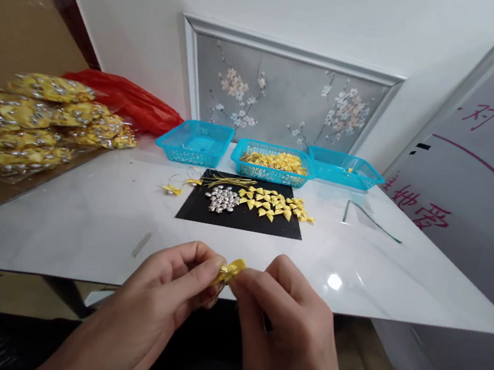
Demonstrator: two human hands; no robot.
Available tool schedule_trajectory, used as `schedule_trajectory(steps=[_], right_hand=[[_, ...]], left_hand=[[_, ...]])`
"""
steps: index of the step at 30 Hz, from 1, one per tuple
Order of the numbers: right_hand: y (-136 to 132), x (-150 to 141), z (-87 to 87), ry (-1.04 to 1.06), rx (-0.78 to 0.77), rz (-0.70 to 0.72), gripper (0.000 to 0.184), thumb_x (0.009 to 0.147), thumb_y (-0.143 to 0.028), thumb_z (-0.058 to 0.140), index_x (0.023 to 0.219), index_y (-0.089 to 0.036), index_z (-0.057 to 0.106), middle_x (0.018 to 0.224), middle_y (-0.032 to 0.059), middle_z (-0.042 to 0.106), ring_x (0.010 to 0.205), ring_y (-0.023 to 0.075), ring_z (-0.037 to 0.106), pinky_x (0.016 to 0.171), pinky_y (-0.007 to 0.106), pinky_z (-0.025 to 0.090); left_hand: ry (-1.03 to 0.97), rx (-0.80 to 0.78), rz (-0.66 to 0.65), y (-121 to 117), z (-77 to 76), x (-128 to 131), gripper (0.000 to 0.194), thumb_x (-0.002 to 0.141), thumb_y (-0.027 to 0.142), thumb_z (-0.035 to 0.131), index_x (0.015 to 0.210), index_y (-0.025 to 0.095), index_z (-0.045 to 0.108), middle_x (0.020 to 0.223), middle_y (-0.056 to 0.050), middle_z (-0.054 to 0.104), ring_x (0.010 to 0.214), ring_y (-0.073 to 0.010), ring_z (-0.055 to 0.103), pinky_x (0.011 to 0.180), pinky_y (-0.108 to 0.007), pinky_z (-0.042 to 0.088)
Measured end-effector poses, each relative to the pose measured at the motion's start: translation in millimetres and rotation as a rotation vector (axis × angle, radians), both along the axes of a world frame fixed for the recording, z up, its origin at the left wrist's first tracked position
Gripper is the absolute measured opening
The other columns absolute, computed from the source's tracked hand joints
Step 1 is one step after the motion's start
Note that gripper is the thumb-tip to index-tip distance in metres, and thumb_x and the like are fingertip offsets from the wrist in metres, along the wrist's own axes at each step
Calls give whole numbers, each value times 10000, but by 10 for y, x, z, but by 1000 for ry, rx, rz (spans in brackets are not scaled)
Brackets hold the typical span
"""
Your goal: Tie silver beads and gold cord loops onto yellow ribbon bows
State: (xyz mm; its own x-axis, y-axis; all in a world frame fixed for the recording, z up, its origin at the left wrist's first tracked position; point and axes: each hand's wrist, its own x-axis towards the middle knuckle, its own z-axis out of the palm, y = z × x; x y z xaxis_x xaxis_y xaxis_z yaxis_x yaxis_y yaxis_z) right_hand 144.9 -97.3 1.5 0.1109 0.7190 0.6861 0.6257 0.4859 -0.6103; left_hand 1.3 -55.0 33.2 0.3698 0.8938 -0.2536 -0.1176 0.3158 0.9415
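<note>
Just over the table's front edge, a small yellow ribbon bow (234,268) is pinched between my two hands. My left hand (165,296) grips its left side between thumb and forefinger. On the other side, the fingertips of my right hand (286,321) close on the bow's right part. Something shiny shows at the bow's middle, too small to make out. Beyond the hands, a black mat (242,220) carries a cluster of silver beads (222,199), several loose yellow bows (272,201) and a bundle of gold ties (231,181).
Three blue baskets stand along the wall; the middle basket (271,173) holds many yellow bows. Bagged yellow and silver pieces (29,115) are piled at left, by a red plastic bag (124,102). A thin green strip (374,221) lies at right. Two bows with ties (172,190) sit left of the mat.
</note>
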Motion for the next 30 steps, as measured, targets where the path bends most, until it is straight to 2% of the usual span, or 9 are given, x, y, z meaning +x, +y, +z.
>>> schedule_trajectory(steps=[4, 13, 30], right_hand=[[31, 24, 5, 93, -32, 39, 219, 919, -33, 539, 834, -170, 688, 691, -27, 432, 561, 85, 450, 489, 213, 325], [63, 33, 13, 180, -25, 59, 198, 872, -25, 609, 831, -175, 733, 672, -26, 510, 561, 81, 517, 511, 175, 423], [85, 1, -20, 231, -2, 46, 185, 871, -55, 619, 802, -196, 716, 657, -32, 524, 571, 92, 511, 520, 183, 431]], left_hand=[[-64, -16, 11, 1, 20, -1, 228, 873, 337, 721, 712, 197, 643, 732, 12, 546, 725, -151, 450, 637, -215, 463], [-114, -54, 13, -3, 42, -35, 193, 881, 281, 728, 728, 172, 684, 733, 5, 562, 695, -128, 473, 624, -184, 501], [-132, -21, -6, -26, 49, -54, 182, 871, 289, 743, 722, 200, 689, 721, 15, 562, 665, -129, 445, 616, -181, 492]])
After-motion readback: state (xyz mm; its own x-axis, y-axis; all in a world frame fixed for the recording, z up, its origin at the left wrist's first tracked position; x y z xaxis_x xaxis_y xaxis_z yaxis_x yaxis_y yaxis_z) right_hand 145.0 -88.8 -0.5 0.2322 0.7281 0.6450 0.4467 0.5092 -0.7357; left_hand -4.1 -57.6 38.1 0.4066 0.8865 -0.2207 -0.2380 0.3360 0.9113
